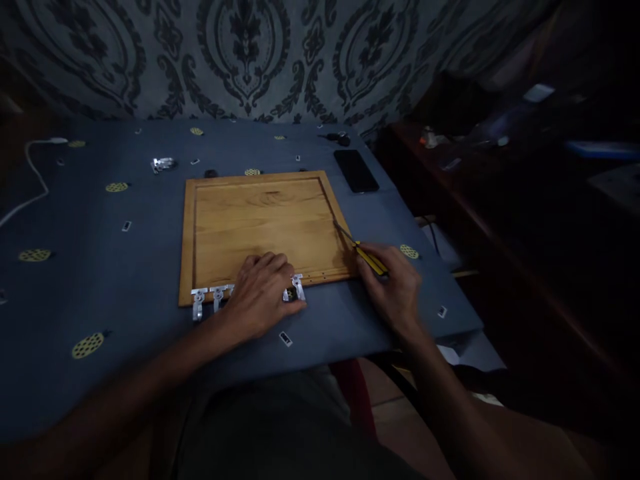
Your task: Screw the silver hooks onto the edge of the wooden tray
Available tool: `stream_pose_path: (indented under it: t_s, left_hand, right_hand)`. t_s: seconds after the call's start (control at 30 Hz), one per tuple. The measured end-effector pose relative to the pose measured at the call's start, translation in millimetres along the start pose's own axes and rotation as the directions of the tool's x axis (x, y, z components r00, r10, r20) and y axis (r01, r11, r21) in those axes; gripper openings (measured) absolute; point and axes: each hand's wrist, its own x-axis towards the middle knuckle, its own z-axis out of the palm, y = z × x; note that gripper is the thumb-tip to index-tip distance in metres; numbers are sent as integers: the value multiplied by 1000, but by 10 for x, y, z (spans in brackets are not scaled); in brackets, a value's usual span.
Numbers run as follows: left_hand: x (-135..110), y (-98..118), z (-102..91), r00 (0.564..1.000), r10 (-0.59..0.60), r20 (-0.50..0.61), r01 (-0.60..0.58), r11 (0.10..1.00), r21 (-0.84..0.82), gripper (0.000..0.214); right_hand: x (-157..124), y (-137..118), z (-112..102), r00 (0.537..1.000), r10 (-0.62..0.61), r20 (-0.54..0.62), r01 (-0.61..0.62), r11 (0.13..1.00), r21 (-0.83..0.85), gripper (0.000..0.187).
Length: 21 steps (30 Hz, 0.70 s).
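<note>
A wooden board (260, 220) with a framed edge lies on the blue patterned cloth (100, 267). Several small metal hooks (199, 300) line its near edge. My left hand (265, 293) rests palm down on that near edge, fingers curled over a metal hook (298, 287) at the right of the row. My right hand (395, 283) sits just off the board's near right corner, closed round a yellow-handled screwdriver (367, 257). Its thin shaft points up and left across the board's right edge.
A dark phone (355, 171) lies beyond the board's far right corner, with keys (336, 138) behind it. A loose metal part (163, 164) sits at the far left. A white cable (35, 173) runs along the left. The table edge drops off at the right beside dark furniture (500, 200).
</note>
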Motion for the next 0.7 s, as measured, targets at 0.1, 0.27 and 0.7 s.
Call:
stream_pose_path:
  t_s: [0.1, 0.27, 0.7]
  left_hand:
    - [7, 12, -13, 1000, -17, 23, 17, 1000, 6, 37]
    - [12, 10, -3, 1000, -21, 7, 21, 1000, 5, 39]
    - [7, 25, -1, 1000, -15, 7, 15, 1000, -7, 36]
  right_hand:
    - [-66, 64, 14, 999, 2, 49, 0, 999, -40, 17]
    - [-104, 23, 48, 997, 1, 83, 7, 996, -93, 20]
    - [-73, -700, 160, 965, -215, 151, 187, 966, 181, 12]
